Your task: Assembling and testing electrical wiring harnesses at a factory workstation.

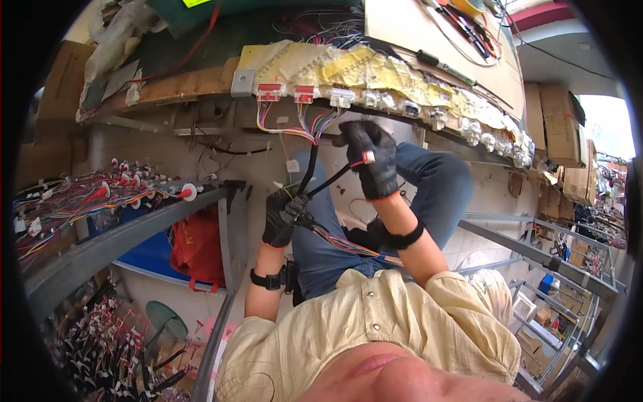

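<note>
Wire harness (315, 184): left hand (281, 218) fists its black sleeved bundle, right hand (372, 157) pinches a white-tagged branch; a hard tug could unseat the 2 red connectors (287, 92) above.

Open gap below board edge (201, 84); hanging wires (305, 127), steel rail (134, 228) crowd left.

Metal racks (536, 249), stacked cardboard boxes (559, 124), daylit opening (606, 124).

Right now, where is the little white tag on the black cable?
In the head view, the white tag sits just right of centre, pinched in the gloved right hand, below the white connectors on the board's edge.
</note>
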The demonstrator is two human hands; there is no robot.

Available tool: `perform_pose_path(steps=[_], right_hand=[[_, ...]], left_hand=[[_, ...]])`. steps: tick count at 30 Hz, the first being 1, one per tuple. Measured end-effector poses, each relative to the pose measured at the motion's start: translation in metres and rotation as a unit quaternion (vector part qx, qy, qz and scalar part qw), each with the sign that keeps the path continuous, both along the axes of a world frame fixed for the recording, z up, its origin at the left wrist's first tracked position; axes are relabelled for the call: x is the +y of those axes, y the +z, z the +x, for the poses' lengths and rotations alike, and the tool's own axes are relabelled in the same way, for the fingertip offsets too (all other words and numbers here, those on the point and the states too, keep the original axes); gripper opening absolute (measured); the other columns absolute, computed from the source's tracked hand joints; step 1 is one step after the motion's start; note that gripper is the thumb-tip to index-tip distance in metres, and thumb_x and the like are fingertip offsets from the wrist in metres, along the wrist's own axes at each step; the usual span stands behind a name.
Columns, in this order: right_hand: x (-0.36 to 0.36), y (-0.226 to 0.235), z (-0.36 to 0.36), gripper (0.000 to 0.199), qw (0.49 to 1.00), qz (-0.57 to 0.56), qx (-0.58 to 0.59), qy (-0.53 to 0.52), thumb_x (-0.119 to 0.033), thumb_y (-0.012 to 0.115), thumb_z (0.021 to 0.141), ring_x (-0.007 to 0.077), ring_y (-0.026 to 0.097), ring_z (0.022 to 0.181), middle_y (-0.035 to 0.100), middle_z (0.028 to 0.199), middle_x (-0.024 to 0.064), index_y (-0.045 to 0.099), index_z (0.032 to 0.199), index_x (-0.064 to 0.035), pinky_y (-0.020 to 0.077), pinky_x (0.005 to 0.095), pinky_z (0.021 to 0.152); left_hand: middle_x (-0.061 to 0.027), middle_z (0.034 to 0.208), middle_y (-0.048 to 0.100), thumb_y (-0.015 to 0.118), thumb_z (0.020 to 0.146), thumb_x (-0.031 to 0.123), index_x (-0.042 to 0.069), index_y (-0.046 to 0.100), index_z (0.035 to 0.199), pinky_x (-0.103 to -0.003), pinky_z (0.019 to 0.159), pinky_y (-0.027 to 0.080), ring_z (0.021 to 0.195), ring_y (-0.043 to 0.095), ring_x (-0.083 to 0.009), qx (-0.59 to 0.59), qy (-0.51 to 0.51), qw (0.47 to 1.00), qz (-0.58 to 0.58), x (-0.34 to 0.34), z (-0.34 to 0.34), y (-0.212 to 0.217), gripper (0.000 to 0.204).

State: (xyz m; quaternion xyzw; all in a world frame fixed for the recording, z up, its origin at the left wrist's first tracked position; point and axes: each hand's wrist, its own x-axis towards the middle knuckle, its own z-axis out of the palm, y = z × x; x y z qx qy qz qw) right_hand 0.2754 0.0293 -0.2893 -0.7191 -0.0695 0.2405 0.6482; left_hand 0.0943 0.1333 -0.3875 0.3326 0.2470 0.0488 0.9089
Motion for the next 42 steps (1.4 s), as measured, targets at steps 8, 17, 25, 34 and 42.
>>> perform_pose_path(steps=[8, 17, 25, 34, 42], right_hand=[[-0.011, 0.023, -0.027, 0.019, 0.988, 0.152, 0.026, -0.029, -0.010, 0.054, 0.086, 0.0082, 0.056, 0.070, 0.065, 0.083, 0.0057, 0.058, 0.102, 0.0005, 0.0455, 0.0222, 0.063], [-0.010, 0.016, 0.004, 0.022, 0.984, -0.007, -0.176, 0.008, -0.016, 0.048, 0.090, 0.0119, 0.055, 0.064, 0.061, 0.071, 0.0060, 0.064, 0.092, -0.0010, 0.0430, 0.0264, 0.062], [-0.013, 0.015, 0.009, 0.023, 0.997, 0.044, -0.059, -0.018, -0.021, 0.051, 0.091, 0.0030, 0.044, 0.052, 0.056, 0.065, -0.0017, 0.065, 0.090, -0.0027, 0.0334, 0.0186, 0.047], [-0.086, 0.031, 0.031, 0.030, 0.933, -0.264, -0.008, 0.246, -0.027, 0.050, 0.090, 0.0110, 0.057, 0.056, 0.064, 0.067, 0.0075, 0.064, 0.092, -0.0006, 0.0452, 0.0252, 0.056], [-0.075, 0.016, 0.014, 0.033, 0.897, 0.330, 0.278, 0.100, -0.018, 0.052, 0.090, 0.0109, 0.055, 0.074, 0.060, 0.094, 0.0083, 0.051, 0.116, 0.0023, 0.0458, 0.0233, 0.066]], left_hand=[[-0.0090, 0.077, 0.065, 0.057, 0.082, 0.007, 0.000, 0.062, 0.100, -0.026, 0.055, 0.044, 0.059, 0.058, -0.0171, 0.057, -0.075, 0.935, 0.342, -0.028, 0.028, 0.046, 0.020], [-0.0037, 0.077, 0.064, 0.055, 0.087, 0.016, 0.001, 0.063, 0.099, -0.023, 0.054, 0.042, 0.064, 0.053, -0.0059, -0.003, -0.334, 0.903, 0.270, -0.010, 0.054, 0.070, 0.021], [-0.0049, 0.080, 0.065, 0.056, 0.087, 0.018, -0.001, 0.062, 0.099, -0.021, 0.060, 0.045, 0.070, 0.057, -0.0072, 0.018, -0.371, 0.911, 0.177, -0.002, 0.056, 0.066, 0.023], [-0.0040, 0.070, 0.060, 0.060, 0.083, 0.026, -0.001, 0.062, 0.086, -0.022, 0.049, 0.040, 0.058, 0.054, -0.0077, -0.077, -0.355, 0.928, 0.079, 0.012, 0.055, 0.058, 0.027], [-0.0067, 0.085, 0.061, 0.059, 0.085, 0.021, -0.002, 0.057, 0.101, -0.023, 0.063, 0.045, 0.074, 0.058, -0.0111, -0.142, -0.393, 0.908, 0.036, 0.009, 0.069, 0.042, 0.028]])
